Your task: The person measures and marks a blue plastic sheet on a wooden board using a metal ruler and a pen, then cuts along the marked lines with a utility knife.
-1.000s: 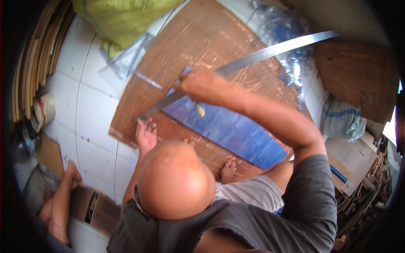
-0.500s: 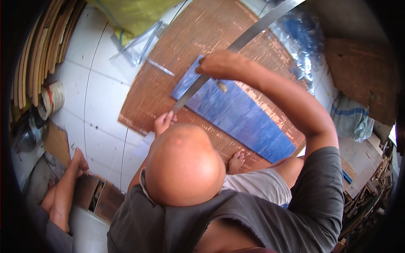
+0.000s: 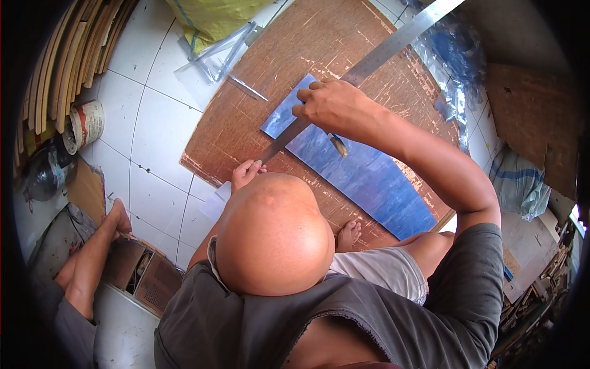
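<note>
A long steel ruler [image 3: 393,49] lies slantwise across a blue mottled board [image 3: 369,178] with a tapered end. My left hand [image 3: 247,173] pinches the near end of the ruler, its forearm mostly hidden. Over the ruler, near the board's far left edge, my right hand [image 3: 338,107] is closed with curled fingers. From under it sticks out a slim tool with a dark shaft and a yellowish end [image 3: 338,146]; its other end is hidden by the hand. Beneath everything is a large brown wooden sheet [image 3: 221,135].
A thin clear strip [image 3: 249,89] lies left of the blue board. Plastic wrap [image 3: 452,61] and a yellow sack [image 3: 215,18] lie around the sheet. Wood strips [image 3: 67,67] and a white tub [image 3: 84,126] stand left. Another person's bare leg [image 3: 92,264] shows lower left.
The view has shifted, so the scene sits farther right. My right hand has slid a little nearer along the ruler with the tool. My left hand stays at the ruler's near end.
</note>
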A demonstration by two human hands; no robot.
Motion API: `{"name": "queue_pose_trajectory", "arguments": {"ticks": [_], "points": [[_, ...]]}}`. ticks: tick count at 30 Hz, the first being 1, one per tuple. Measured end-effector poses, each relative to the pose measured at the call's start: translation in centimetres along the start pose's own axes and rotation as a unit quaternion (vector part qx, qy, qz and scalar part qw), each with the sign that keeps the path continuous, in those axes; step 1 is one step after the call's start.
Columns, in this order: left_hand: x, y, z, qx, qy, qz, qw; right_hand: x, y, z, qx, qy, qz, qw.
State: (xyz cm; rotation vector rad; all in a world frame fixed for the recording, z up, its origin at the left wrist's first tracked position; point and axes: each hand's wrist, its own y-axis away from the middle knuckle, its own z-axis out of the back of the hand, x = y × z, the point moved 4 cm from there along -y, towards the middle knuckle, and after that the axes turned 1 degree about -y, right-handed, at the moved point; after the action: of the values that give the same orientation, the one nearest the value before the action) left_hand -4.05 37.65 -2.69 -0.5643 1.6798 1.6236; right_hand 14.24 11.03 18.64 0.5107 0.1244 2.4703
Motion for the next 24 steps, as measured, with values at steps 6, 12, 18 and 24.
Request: {"name": "queue_pose_trajectory", "arguments": {"ticks": [6, 12, 18, 24], "points": [[-3.9, -0.9, -1.2, 0.008, 0.032, 0.035, 0.999, -3.7, 0.2, -1.2, 0.056, 0.05, -0.046, 0.996], [-4.8, -2.9, -4.5, -0.036, -0.011, -0.013, 0.999, -10.2, -0.1, -2.2, 0.009, 0.086, 0.003, 0.996], [-5.7, -4.0, -5.7, -0.085, 0.026, -0.028, 0.996, -14.9, 0.9, -4.7, 0.018, 0.006, -0.019, 1.0], [-6.8, -4.9, -5.5, -0.115, -0.037, -0.038, 0.992, -16.7, 1.3, -6.5, 0.012, -0.029, -0.036, 0.999]]}}
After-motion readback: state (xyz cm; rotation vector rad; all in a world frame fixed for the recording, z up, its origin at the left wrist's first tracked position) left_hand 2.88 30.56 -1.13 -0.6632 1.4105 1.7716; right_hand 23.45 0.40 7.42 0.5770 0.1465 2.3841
